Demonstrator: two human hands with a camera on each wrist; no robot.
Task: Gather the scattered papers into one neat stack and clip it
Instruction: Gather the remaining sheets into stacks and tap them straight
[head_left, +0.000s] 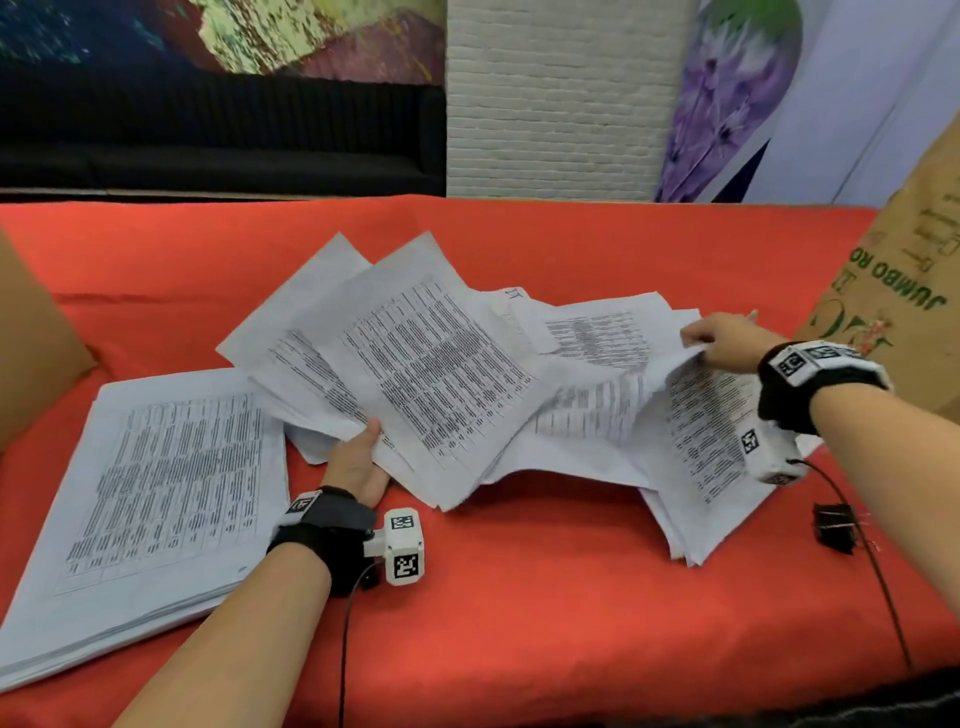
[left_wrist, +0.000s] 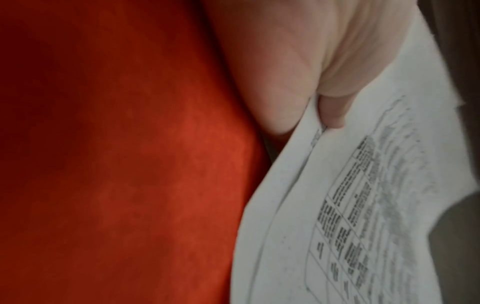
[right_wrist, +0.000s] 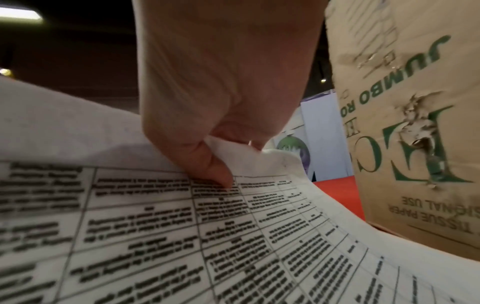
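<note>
Left hand (head_left: 358, 465) pinched the near edge of a fanned bunch of sheets (head_left: 415, 364), thumb on top, fingers under; likely held that way to lift the fan as one and carry it. From that hand, a settled stack (head_left: 156, 499) lay flat at 9 o'clock, just beside the wrist, edges roughly squared; judged to be the pile everything joins.

Right hand (head_left: 727, 340) pinched the far corner of a top sheet (head_left: 701, 431), curling it up off a loose pile that lay at about 6 o'clock from the hand. Grip at a corner probably because peeling from there separates one sheet or a few. More loose papers (head_left: 597, 332) lay between the two hands, overlapping at odd angles. Binder clip (head_left: 834, 525) sat on the red cloth (head_left: 519, 597) at 5 o'clock from the right hand, just beside the pile, untouched; clipping not yet due.

Cardboard box (head_left: 904, 291) stood at 3 o'clock from the right hand, near.

View differences: left wrist view showed a fingertip (left_wrist: 333, 115) pressed on paper and at least two sheet edges layered, hidden in the head view. Right wrist view showed the thumb (right_wrist: 207, 164) on the printed side and the corner curling over; the head view alone showed the clip and the stack.
</note>
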